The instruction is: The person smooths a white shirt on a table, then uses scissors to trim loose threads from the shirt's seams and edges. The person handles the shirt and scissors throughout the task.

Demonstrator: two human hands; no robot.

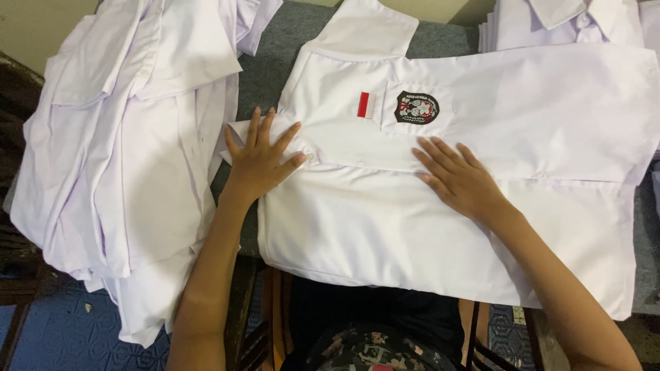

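Head view: white shirt [440,227] lies flat under both hands' open grip.

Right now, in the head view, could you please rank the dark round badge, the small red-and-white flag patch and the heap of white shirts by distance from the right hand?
From the right hand:
1. Dark round badge, just above.
2. Small red-and-white flag patch, further left.
3. Heap of white shirts, far left.

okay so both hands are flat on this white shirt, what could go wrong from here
The left hand presses the collar end of the white shirt right at the edge of the grey table; a push could wrinkle or drag it. The shirt's near edge overhangs toward the lap and might slide off. The pile of white shirts on the left droops over the side and may spill. The right hand lies by the stitched badge.
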